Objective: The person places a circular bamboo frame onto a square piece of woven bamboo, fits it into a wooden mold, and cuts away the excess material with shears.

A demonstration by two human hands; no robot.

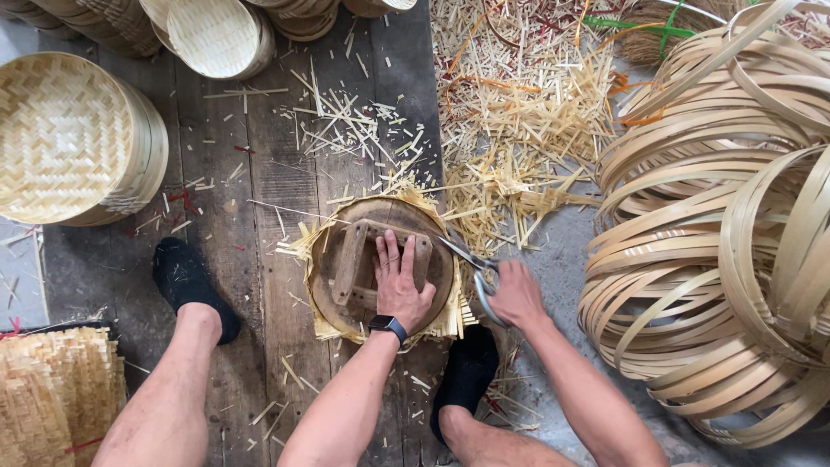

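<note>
Bamboo offcuts (519,112) on plank floor (259,190)

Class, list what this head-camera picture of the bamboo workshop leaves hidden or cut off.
- Woven mat: mostly hidden under the round wooden form.
- Scissors: handles hidden inside the right hand.
- Left hand: covers part of the form's handle.
- Bamboo hoops: cut off by the right edge.

Even soft daylight, bright, no glare. Shadows faint and short. Sharp focus throughout; slight wide-angle stretch at edges.

One head-worn camera looks steeply down, close over the wooden floor (259,199).
</note>
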